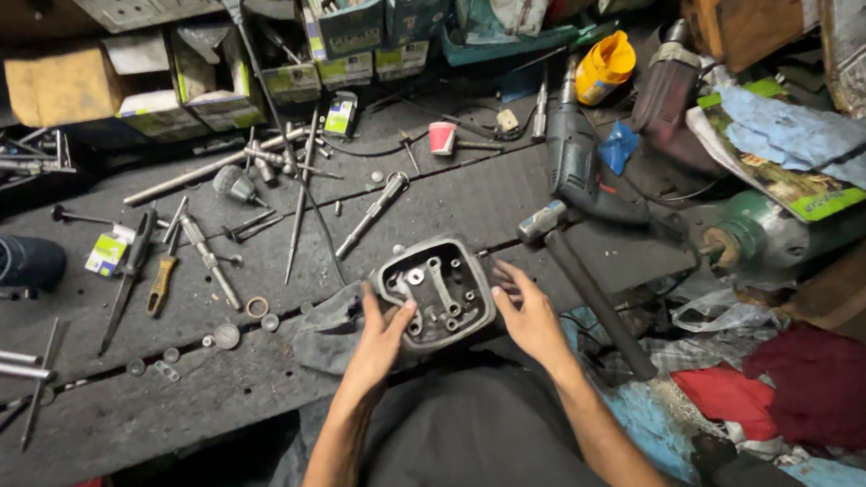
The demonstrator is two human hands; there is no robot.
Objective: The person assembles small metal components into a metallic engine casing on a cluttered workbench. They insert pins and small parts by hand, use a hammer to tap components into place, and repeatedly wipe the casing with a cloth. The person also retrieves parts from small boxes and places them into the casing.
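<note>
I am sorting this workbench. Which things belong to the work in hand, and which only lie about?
In hand:
- metal engine cover, gripped by left hand and right hand
- grey rag under it

Lying about:
- hammer
- electric drill
- yellow-handled screwdriver
- loose washers
- cardboard boxes

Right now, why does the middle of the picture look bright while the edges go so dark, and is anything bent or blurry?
Head view: light falls mostly on the centre, so the metal engine cover and both hands, left hand and right hand, show sharply; the workbench corners sink into shadow; the wide lens curves the edges; the yellow cap looks slightly soft.
</note>
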